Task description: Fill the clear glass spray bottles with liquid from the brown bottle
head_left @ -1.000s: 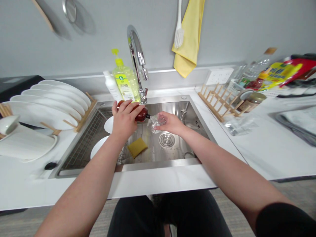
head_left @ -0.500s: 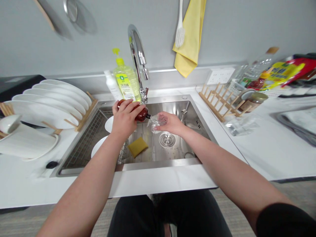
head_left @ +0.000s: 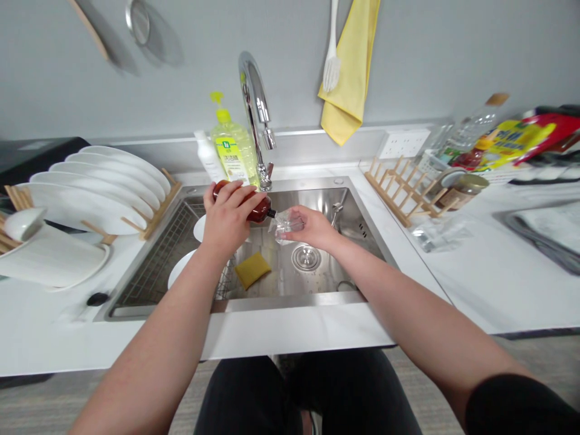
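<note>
My left hand (head_left: 229,214) is wrapped over a reddish-brown bottle (head_left: 260,209), tilted on its side above the sink (head_left: 290,300). The bottle's black neck points right, at the mouth of a small clear container (head_left: 284,226). My right hand (head_left: 312,226) grips that container from the right, with its fingers curled round it. Below the hands a yellow sponge (head_left: 252,270) lies on the sink floor, left of the drain (head_left: 307,258). White dishes (head_left: 180,270) sit in the sink's left part, partly hidden by my left arm.
A chrome faucet (head_left: 257,109) rises behind the bottle, beside a yellow-green soap bottle (head_left: 235,151). Plates (head_left: 86,202) stand in a rack at left. A wooden rack (head_left: 408,193), jars and a plastic bag (head_left: 439,234) are at right.
The view has shifted slightly. Both hands keep their hold, and the clear container has turned a little at the bottle's neck.
</note>
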Demonstrator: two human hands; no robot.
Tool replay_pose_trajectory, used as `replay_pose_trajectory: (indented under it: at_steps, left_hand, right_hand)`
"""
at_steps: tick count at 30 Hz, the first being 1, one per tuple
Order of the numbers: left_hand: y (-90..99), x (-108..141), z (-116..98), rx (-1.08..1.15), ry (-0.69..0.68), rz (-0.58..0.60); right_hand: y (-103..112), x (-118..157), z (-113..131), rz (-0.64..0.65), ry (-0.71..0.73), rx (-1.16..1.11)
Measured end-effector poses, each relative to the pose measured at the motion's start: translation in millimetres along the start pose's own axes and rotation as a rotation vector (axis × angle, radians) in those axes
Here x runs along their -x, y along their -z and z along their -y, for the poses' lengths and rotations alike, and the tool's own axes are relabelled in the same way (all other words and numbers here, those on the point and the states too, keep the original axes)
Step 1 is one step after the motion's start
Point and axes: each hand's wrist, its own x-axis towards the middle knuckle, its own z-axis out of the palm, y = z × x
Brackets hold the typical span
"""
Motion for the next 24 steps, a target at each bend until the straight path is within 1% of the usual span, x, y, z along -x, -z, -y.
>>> replay_pose_trajectory:
  at_steps: [8,17,24]
  left_hand:
    - [12.7,-3,-10,-0.049,-0.02,-0.002]
    - [26.8,-11,-16,-0.083,-0.052,0.005]
    - [39.6,-18,-22,-0.107,-0.05,0.047]
  right_hand:
    - [2,1,1,-0.018,0.048,0.017]
    - [3,2,4,-0.057,0.085,0.04]
    - [5,5,10,-0.074,0.115,0.057]
